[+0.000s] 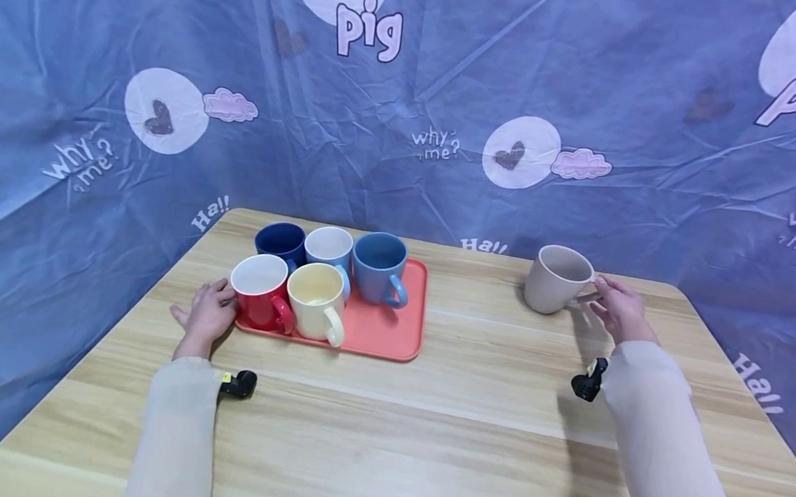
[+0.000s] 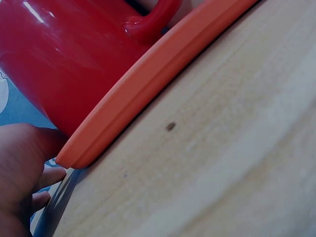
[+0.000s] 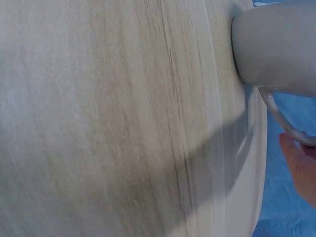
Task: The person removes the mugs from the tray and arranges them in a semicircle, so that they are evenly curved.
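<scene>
My right hand (image 1: 618,308) pinches the handle of a grey-beige mug (image 1: 548,285) at the back right of the table. In the right wrist view, fingertips meet the lower part of that handle (image 3: 284,118); the mug's base is at or close to the tabletop. On the left, my left hand (image 1: 210,313) lies against the left end of a coral-red tray (image 1: 387,341), beside a red mug (image 1: 257,290). The left wrist view has the fingers (image 2: 49,177) at the tray's corner, partly hidden behind it.
Also on the tray stand a cream mug (image 1: 315,304), a dark blue mug (image 1: 278,242), a white-and-light-blue mug (image 1: 330,249) and a medium-blue mug (image 1: 378,270). Bare wood (image 1: 459,370) lies between tray and grey mug. A blue printed cloth (image 1: 401,182) hangs behind the table.
</scene>
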`<state>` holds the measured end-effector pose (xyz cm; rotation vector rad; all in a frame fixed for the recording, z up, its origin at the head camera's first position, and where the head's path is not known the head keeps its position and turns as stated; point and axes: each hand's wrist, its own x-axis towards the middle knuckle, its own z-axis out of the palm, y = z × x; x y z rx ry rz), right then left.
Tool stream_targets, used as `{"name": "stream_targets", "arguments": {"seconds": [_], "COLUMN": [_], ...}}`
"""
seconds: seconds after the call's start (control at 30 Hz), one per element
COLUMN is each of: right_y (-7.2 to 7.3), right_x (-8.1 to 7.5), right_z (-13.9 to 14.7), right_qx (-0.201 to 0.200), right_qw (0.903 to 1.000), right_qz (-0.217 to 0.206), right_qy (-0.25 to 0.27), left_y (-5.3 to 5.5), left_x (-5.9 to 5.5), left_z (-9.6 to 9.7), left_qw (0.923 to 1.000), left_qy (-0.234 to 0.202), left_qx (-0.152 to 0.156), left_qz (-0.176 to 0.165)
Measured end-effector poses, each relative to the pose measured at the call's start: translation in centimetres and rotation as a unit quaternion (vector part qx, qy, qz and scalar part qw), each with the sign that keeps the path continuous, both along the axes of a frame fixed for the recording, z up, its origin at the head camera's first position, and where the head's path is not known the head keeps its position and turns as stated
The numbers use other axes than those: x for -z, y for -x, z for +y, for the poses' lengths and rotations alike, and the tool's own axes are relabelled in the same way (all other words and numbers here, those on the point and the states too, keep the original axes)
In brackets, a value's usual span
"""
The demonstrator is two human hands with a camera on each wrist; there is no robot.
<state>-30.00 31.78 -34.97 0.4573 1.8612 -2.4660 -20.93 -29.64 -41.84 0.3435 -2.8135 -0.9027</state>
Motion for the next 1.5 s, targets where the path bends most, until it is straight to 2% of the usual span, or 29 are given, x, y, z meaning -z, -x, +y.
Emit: {"name": "stream_targets", "arguments": {"seconds": [0.1, 0.23, 0.33, 0.4, 0.5, 0.63, 0.73, 0.9, 1.27, 1.5], "right_y": [0.2, 0.4, 0.5, 0.5, 0.5, 0.5, 0.5, 0.1, -1.3, -2.1], "right_x": [-0.1, -0.4, -0.7, -0.9, -1.2, -1.1, -0.9, -1.3, -3.3, -4.7], "right_z": [-0.3, -1.0, -1.3, -1.5, -1.6, -1.4, -0.8, 0.1, 0.0, -1.8], "right_qx": [0.009, 0.027, 0.040, 0.053, 0.072, 0.046, -0.002, -0.045, -0.044, -0.048], "right_qw": [0.9973, 0.9838, 0.9765, 0.9753, 0.9789, 0.9871, 0.9879, 0.9811, 0.9739, 0.9769], "right_qz": [-0.027, -0.064, -0.080, -0.086, -0.090, -0.078, -0.062, -0.038, -0.032, 0.012], "right_qy": [-0.068, -0.165, -0.196, -0.197, -0.169, -0.132, -0.142, -0.184, -0.220, -0.208], "left_y": [0.0, -0.1, -0.2, -0.2, -0.2, -0.1, 0.0, 0.0, -0.1, -0.1], "left_x": [0.0, 0.0, 0.0, 0.0, 0.0, 0.1, 0.1, 0.0, 0.1, 0.1], "left_z": [0.0, 0.0, 0.0, 0.0, 0.1, 0.2, 0.2, 0.1, -0.3, -0.1], "left_qw": [1.0000, 1.0000, 1.0000, 1.0000, 1.0000, 1.0000, 1.0000, 1.0000, 0.9999, 0.9999], "left_qy": [0.000, 0.002, 0.004, 0.004, 0.006, 0.005, 0.004, 0.008, 0.001, -0.004], "left_qx": [-0.002, -0.002, 0.002, 0.004, 0.005, 0.003, 0.003, 0.000, -0.002, 0.005], "left_qz": [-0.001, 0.001, 0.005, 0.007, 0.006, 0.004, 0.003, 0.000, -0.013, -0.013]}}
